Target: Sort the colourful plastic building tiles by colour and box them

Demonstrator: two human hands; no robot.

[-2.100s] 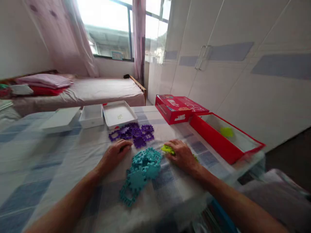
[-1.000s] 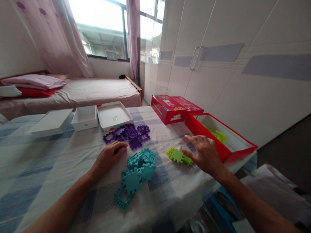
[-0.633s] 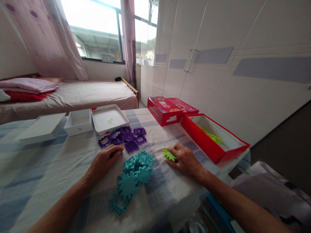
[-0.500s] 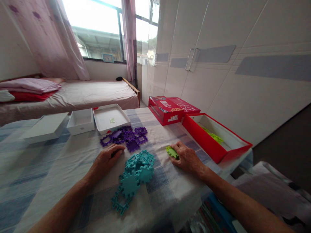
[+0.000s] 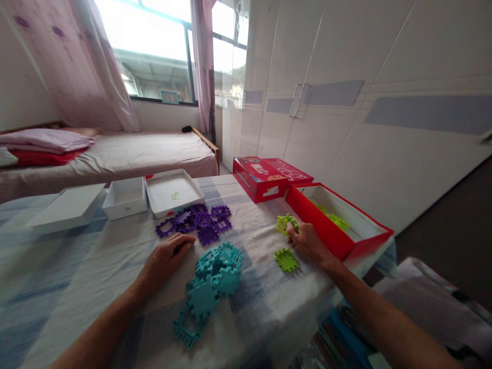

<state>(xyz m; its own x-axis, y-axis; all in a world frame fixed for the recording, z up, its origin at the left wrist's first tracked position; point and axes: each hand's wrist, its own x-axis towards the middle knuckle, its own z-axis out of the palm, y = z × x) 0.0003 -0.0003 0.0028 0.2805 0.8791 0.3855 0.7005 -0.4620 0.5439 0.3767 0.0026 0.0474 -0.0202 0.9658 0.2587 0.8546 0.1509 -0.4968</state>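
My right hand [image 5: 308, 243] is closed on a yellow-green interlocking building piece [image 5: 285, 224] with a notched edge, near the red box's left side. Just below it, a flat green notched tile [image 5: 286, 260] lies on the cloth. My left hand [image 5: 171, 252] rests on the table, fingers loosely bent with a gap by the thumb, holding nothing. Its fingertips are close to a pile of purple notched pieces [image 5: 207, 236]. Between my hands, a heap of turquoise notched pieces [image 5: 203, 300] stretches toward me.
An open red box [image 5: 323, 225] with white inside holds more yellow-green pieces [image 5: 338, 220]. Behind it lies a closed red box [image 5: 269, 177]. White trays [image 5: 125, 200] and a shallow white lid [image 5: 172, 187] stand at the back left. A checked cloth [image 5: 96, 271] covers the table.
A green tile now lies flat on the cloth where my right hand was. That hand has shifted right, gripping a yellow-green piece beyond the tile. My left hand has stayed put.
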